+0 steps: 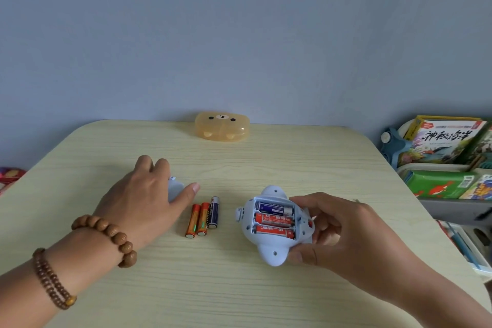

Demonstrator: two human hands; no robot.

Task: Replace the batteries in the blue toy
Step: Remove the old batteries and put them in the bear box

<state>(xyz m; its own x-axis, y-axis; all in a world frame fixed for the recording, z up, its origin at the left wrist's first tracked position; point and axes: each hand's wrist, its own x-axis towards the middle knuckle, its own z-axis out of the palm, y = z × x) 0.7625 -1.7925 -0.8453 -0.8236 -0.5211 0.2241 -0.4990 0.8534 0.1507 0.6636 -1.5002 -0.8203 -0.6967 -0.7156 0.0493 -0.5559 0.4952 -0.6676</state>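
The pale blue toy (269, 253) lies belly up on the table, tilted in my right hand (343, 231), which grips its right side. Its battery compartment is open and holds three batteries (274, 220): a dark blue one at the top and two red ones below. Three loose batteries (203, 217), two orange and one dark blue, lie side by side left of the toy. My left hand (143, 200) rests palm down on the table over a pale blue piece (174, 189), probably the battery cover, with fingers around it.
A translucent orange bear-face case (222, 126) sits at the far edge of the light wooden table (306, 168). A shelf with books and a blue toy (450, 162) stands off the table's right side. Beaded bracelets circle my left wrist.
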